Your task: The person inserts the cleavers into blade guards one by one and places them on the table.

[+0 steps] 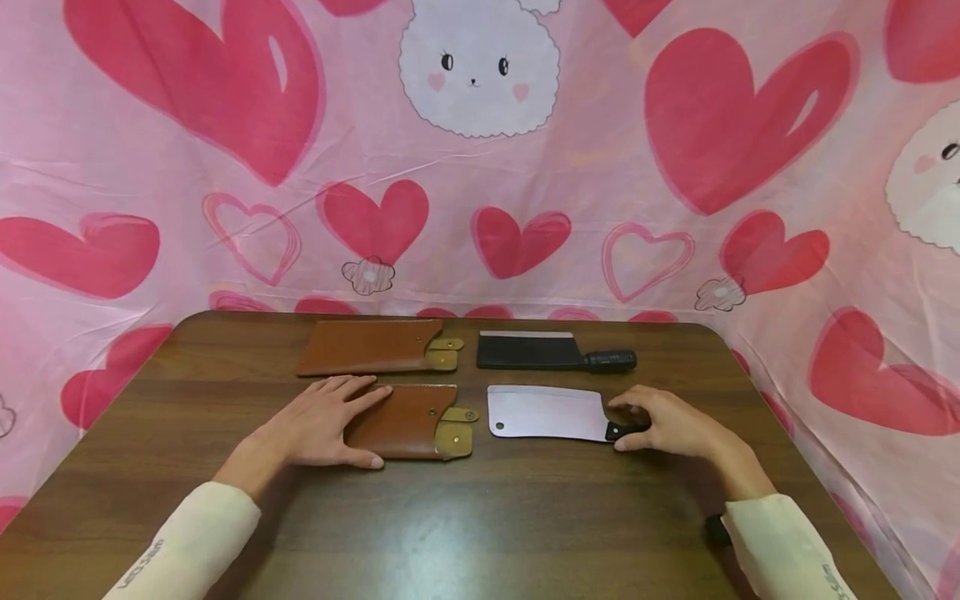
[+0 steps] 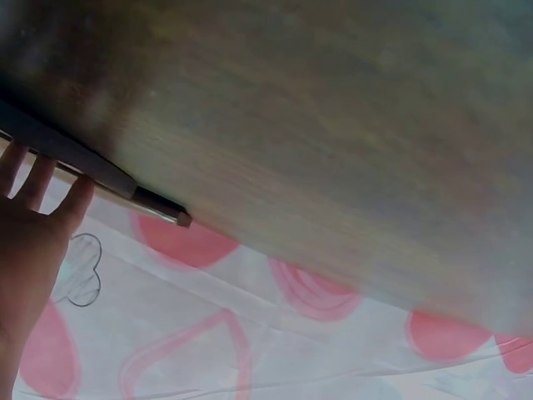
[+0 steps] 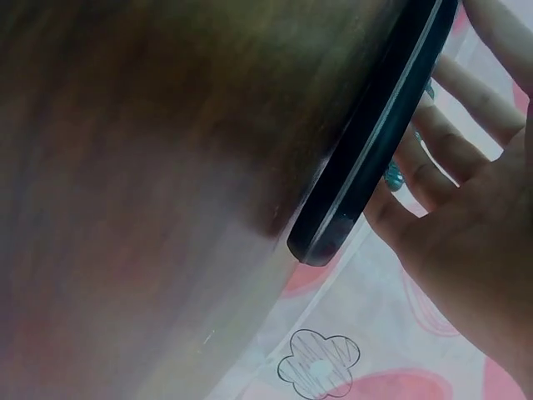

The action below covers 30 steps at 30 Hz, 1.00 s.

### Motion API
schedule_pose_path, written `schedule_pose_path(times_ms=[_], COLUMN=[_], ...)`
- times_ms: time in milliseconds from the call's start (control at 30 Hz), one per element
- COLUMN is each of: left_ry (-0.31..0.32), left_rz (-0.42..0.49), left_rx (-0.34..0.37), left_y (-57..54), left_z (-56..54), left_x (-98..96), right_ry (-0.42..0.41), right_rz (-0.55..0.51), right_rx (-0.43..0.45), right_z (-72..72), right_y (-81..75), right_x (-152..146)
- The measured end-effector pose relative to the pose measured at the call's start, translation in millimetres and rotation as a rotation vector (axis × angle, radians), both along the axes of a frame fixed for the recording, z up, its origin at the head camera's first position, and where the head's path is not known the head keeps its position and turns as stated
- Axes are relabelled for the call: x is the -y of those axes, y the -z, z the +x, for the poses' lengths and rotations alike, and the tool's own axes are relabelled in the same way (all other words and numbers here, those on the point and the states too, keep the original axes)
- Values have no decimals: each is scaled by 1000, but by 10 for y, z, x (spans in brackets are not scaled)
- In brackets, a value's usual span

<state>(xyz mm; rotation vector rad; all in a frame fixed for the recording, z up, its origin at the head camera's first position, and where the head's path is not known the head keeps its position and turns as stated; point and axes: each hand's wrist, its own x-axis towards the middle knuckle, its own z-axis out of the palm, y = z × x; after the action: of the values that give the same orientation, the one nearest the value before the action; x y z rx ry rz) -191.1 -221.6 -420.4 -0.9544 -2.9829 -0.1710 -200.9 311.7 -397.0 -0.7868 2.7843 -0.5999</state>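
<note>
My left hand (image 1: 318, 421) rests with spread fingers on the left end of the near brown leather sheath (image 1: 408, 421), its thumb at the near edge. In the left wrist view, straight fingertips meet the dark edge of this sheath (image 2: 75, 158). My right hand (image 1: 671, 422) is around the black handle (image 1: 628, 430) of a silver cleaver (image 1: 551, 412), thumb on the near side, fingers on the far side, with a gap between index finger and handle. The right wrist view has loosely extended fingers beside that handle (image 3: 366, 150). The cleaver lies flat, blade pointing left.
Behind lies a second, longer brown sheath (image 1: 367, 348) with a tan snap strap. Right of it is a black-bladed cleaver (image 1: 528, 350) with a ribbed black handle. All lie on a brown wooden table (image 1: 450, 525), with a pink heart-patterned cloth (image 1: 465, 175) behind and at the sides.
</note>
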Motion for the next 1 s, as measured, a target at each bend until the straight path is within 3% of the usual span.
schedule_pose_path(times_ms=[367, 633, 1000], left_ry=[4, 6, 12], left_rz=[8, 29, 84], left_rx=[22, 10, -45], left_y=[8, 3, 4], left_z=[-8, -5, -25], left_x=[-7, -12, 10], right_ry=[-68, -67, -119], right_rz=[-105, -176, -270], right_rx=[70, 155, -34], right_z=[-46, -74, -54], right_y=[35, 30, 56], right_x=[-78, -108, -100])
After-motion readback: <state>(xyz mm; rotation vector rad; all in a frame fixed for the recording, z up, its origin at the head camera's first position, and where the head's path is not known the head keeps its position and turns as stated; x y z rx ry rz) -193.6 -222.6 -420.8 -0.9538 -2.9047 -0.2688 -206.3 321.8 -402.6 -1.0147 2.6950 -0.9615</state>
